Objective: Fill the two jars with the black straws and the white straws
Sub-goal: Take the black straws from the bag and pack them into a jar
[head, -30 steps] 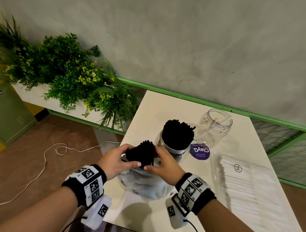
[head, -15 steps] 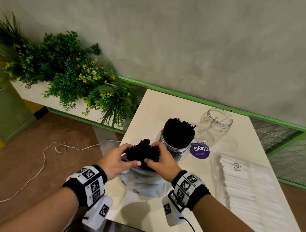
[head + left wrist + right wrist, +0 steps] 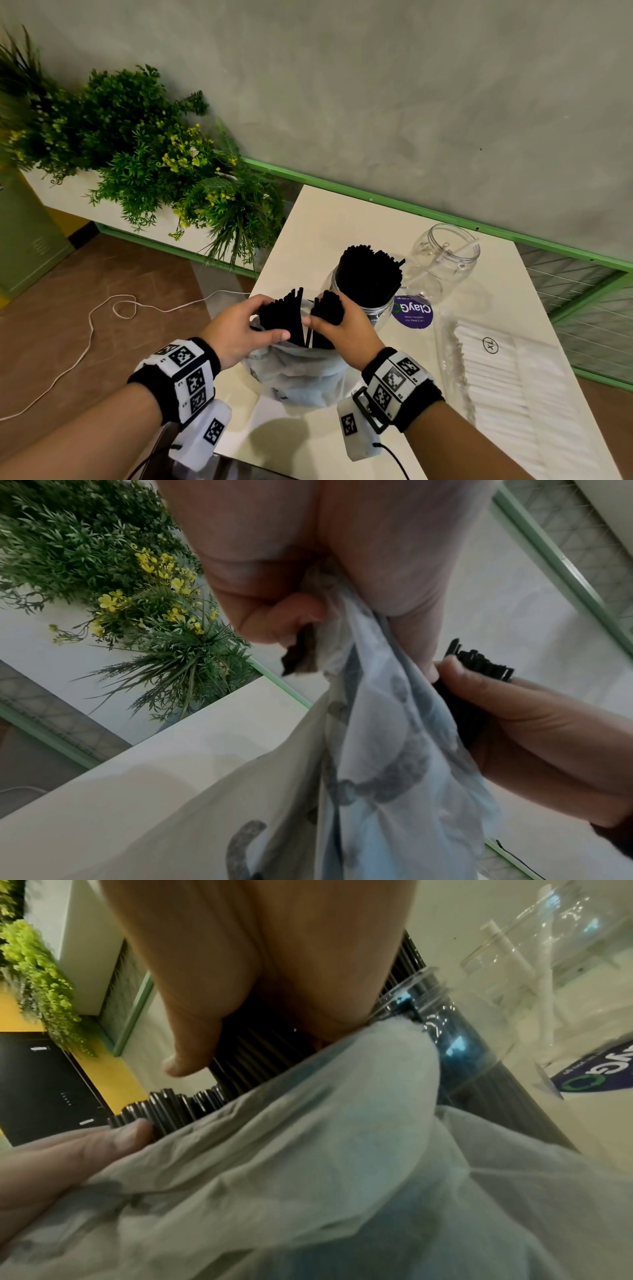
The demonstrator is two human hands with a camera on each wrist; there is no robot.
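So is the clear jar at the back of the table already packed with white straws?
No, the far clear jar looks nearly empty, while the white straws lie in their clear pack on the table.

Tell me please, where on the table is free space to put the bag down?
Bare table lies behind the full jar, toward the green rail. A bare strip also runs near the front edge, between the plastic bag and the white straws. The middle is crowded: both jars and the purple sticker.

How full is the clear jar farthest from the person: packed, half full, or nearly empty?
Nearly empty. The far jar is see-through to the table, with only a white straw or two inside.
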